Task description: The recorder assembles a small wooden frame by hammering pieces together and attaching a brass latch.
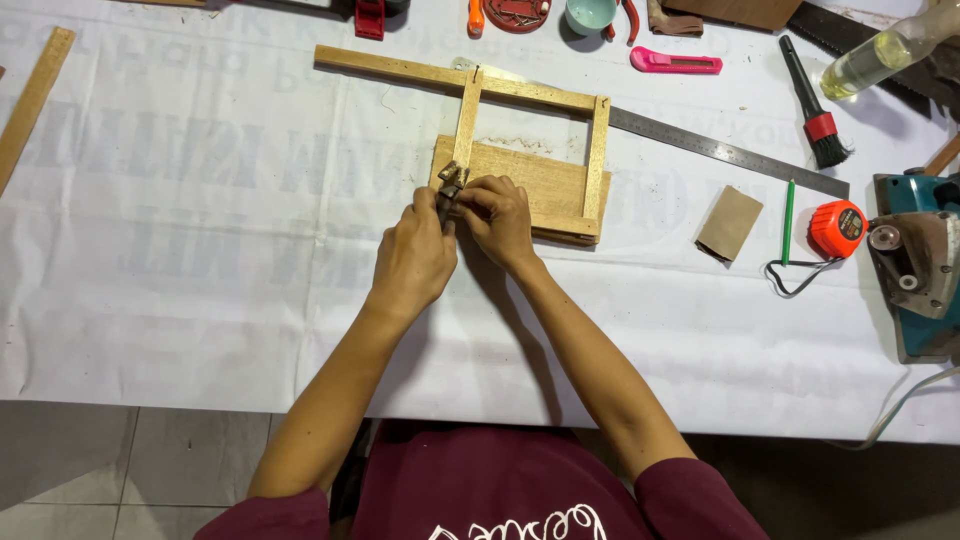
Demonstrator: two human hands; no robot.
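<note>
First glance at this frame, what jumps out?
Both hands meet at table centre: the left hand grips pliers at the wooden frame, and the right hand steadies them over a wood board. At right, an orange tape measure and a steel ruler stand out.

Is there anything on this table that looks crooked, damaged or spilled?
The wooden frame looks unfinished: its long top strip sticks out far past the left upright, and it lies tilted across the board. Nothing looks spilled; the bottle lies on its side.

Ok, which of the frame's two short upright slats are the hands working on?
The left slat: both the left hand and right hand meet at its lower end, holding pliers. The right slat stands untouched.
</note>
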